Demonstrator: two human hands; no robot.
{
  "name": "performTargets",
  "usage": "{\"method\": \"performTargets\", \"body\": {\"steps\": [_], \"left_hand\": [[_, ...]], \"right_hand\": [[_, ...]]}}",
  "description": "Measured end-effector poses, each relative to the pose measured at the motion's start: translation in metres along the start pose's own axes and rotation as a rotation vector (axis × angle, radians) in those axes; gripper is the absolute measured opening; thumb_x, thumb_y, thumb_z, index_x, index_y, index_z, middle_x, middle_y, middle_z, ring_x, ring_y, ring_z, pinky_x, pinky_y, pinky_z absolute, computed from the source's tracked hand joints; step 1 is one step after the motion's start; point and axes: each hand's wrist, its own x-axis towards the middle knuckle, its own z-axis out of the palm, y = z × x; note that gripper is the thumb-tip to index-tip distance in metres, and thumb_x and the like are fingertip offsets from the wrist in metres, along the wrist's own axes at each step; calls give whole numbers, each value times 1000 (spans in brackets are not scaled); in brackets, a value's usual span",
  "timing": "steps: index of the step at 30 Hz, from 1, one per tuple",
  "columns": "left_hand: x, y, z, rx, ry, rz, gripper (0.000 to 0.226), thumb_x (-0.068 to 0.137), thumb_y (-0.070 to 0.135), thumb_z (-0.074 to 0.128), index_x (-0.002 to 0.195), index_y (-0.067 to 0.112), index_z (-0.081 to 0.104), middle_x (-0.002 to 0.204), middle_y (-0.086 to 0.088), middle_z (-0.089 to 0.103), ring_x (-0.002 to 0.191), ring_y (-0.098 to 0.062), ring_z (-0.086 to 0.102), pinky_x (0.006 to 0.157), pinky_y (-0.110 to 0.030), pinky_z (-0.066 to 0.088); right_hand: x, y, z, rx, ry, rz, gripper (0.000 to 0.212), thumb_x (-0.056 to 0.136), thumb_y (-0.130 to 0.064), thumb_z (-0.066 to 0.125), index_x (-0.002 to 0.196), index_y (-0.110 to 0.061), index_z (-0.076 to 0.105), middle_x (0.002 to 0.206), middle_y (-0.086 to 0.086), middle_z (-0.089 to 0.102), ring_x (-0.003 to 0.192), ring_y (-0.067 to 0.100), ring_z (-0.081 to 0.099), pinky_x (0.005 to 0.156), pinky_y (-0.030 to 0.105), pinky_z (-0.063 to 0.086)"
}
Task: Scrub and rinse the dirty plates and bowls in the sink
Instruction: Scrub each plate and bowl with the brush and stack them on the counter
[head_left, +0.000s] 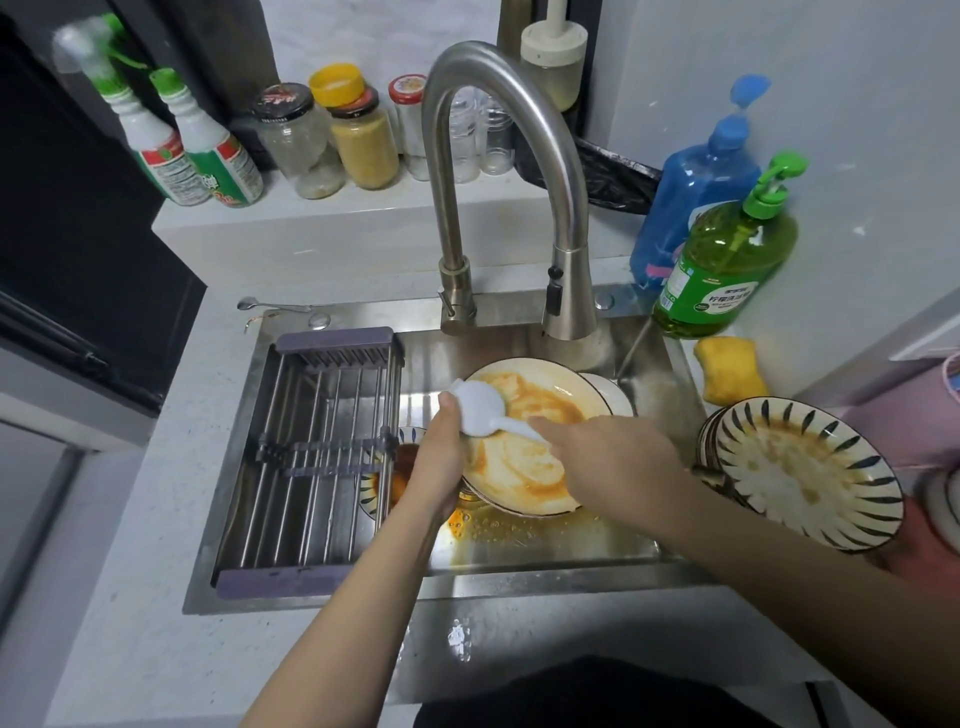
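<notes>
Head view: grey surface (130, 597) round steel sink (519, 582), rack (311, 457) on its left side, faucet (498, 171) above; left hand (441, 457) grips rim of sauce-smeared plate (524, 441) tilted in sink, right hand (613, 462) holds white brush (483, 408) on it, right fingers hidden, striped bowl (810, 473) stacked right.

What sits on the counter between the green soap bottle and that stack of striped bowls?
A yellow sponge lies there in the head view, on the counter right of the sink, in front of the green soap bottle and behind the stack of striped bowls.

Rack (311, 457) fills sink's (519, 571) left (faucet (498, 171) overhead).
</notes>
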Motion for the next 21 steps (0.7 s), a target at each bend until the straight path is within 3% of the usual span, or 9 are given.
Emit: {"method": "performTargets", "body": {"steps": [5,10,14,16,18,21], "left_hand": [[2,1,0,-47,-88,6,78,85,74,25,130,18,56,117,-7,69,111,-24,64,97,-45,51],[6,-1,-1,-67,-68,10,90,72,84,29,132,22,54,119,-10,65,112,-27,61,98,-50,49],[10,2,-2,-69,-37,6,89,77,83,26,131,17,54,110,-9,65,99,-20,63,88,-35,52],[13,-2,-5,-81,-16,-1,78,75,84,31,120,26,58,115,-11,64,106,-27,62,94,-44,51],[10,-4,-7,-148,-7,-26,52,91,67,34,118,28,57,114,-9,64,106,-32,62,95,-53,49],[15,-13,-17,-182,82,-75,43,101,48,36,123,17,57,108,-6,69,100,-26,66,92,-48,53]], "right_hand": [[7,14,4,-14,55,169,54,94,-16,42,143,-35,28,60,-6,36,50,12,35,43,25,23],[-5,-7,9,126,24,32,45,102,-25,34,145,-37,27,61,-10,36,51,10,39,43,26,30],[-5,0,5,183,-37,16,41,102,-28,34,142,-39,33,66,-11,43,56,10,43,47,26,34],[-10,2,-3,240,-148,-57,40,102,-28,35,141,-39,38,74,-10,49,59,6,43,50,24,35],[-12,13,-13,290,-289,-104,40,101,-29,37,139,-41,43,76,-13,50,65,5,47,54,22,37],[-12,33,-28,175,-432,-111,40,99,-29,39,134,-48,46,80,-14,54,73,7,53,60,22,40]]}}
